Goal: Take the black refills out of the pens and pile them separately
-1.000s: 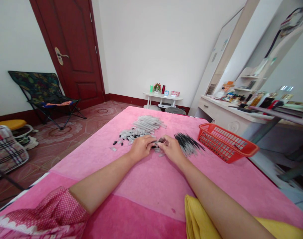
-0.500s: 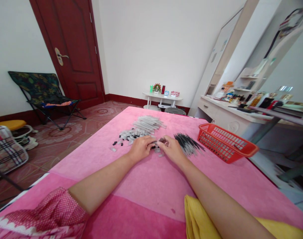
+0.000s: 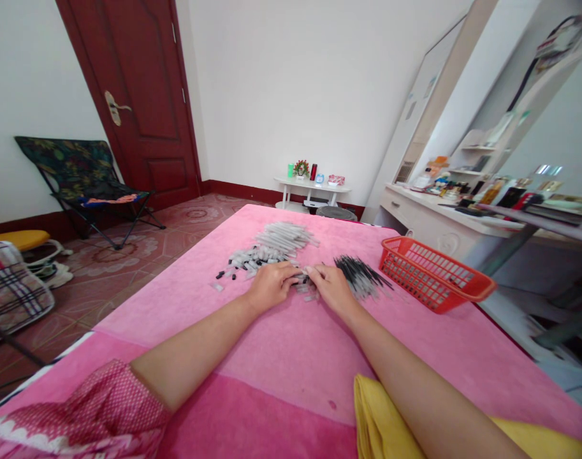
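My left hand [image 3: 272, 284] and my right hand [image 3: 329, 284] meet over the pink cloth, their fingers pinched close together. Small pen parts seem to be held between the fingertips, but the fingers mostly hide them. Below the fingertips lie small clear and black pieces [image 3: 306, 294]. Behind my left hand is a pile of small clear and black pen caps [image 3: 250, 256]. Farther back, pale translucent pen barrels [image 3: 285, 236] lie heaped. Right beside my right hand, thin black-and-clear pen refills [image 3: 362, 277] are spread in a bundle.
A red-orange plastic basket [image 3: 434, 277] stands at the right of the pink cloth [image 3: 281, 363]. Yellow fabric [image 3: 381, 414] lies under my right forearm. Beyond are a folding chair [image 3: 87, 172], a low white table [image 3: 312, 186] and a dressing table [image 3: 438, 213] with bottles.
Both hands stay in nearly the same place. The right fingers have closed in nearer to the left fingertips, and the dark piece between them shows less.
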Demonstrator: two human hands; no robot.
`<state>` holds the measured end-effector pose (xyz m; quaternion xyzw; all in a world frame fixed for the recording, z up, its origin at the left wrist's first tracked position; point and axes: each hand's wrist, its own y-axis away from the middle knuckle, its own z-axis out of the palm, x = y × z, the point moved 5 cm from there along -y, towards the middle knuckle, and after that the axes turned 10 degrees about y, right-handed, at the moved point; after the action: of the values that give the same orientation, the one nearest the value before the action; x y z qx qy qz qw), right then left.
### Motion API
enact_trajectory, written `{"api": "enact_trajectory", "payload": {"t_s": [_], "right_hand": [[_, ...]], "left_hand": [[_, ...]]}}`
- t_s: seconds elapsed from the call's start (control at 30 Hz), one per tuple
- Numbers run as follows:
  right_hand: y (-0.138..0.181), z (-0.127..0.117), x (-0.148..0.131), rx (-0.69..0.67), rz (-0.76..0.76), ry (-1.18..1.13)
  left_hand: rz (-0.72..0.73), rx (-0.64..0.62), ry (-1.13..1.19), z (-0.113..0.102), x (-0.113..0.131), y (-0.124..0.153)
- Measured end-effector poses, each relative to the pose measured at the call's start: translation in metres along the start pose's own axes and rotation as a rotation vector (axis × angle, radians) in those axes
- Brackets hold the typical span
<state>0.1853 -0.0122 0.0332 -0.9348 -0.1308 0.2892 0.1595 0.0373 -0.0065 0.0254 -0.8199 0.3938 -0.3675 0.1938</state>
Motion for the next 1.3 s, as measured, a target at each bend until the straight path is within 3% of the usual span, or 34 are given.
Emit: {"api": "enact_trajectory", "payload": {"t_s": [0.4,0.6,0.83,0.93,1.07,1.13,1.2,1.3], "right_hand": [[-0.001,0.001,0.001,0.027,-0.039,-0.057],[0.000,0.000,-0.002,-0.039,-0.016,-0.052],[0.003,0.016,-0.001,-0.133,0.043,-0.404],[0.002,0.016,0.000,-0.129,0.017,-0.386],[-0.004,0.006,0.009,-0.034,0.016,-0.298],[-0.006,0.001,0.015,0.017,0.044,-0.316],[-0.008,-0.003,0.020,0.061,0.080,-0.358],[-0.009,-0.006,0.024,0.098,0.112,-0.394]], "left_hand": [[-0.013,0.018,0.011,-0.002,-0.001,-0.001],[-0.018,-0.010,0.018,-0.002,0.000,0.000],[-0.016,0.001,0.099,0.000,0.001,0.000],[-0.035,-0.041,0.120,-0.002,0.003,-0.003],[-0.113,-0.010,0.031,-0.029,-0.010,-0.013],[-0.233,-0.005,-0.058,-0.050,-0.028,-0.018],[-0.397,-0.068,-0.133,-0.068,-0.049,-0.019],[-0.549,-0.271,-0.166,-0.080,-0.069,-0.014]]}}
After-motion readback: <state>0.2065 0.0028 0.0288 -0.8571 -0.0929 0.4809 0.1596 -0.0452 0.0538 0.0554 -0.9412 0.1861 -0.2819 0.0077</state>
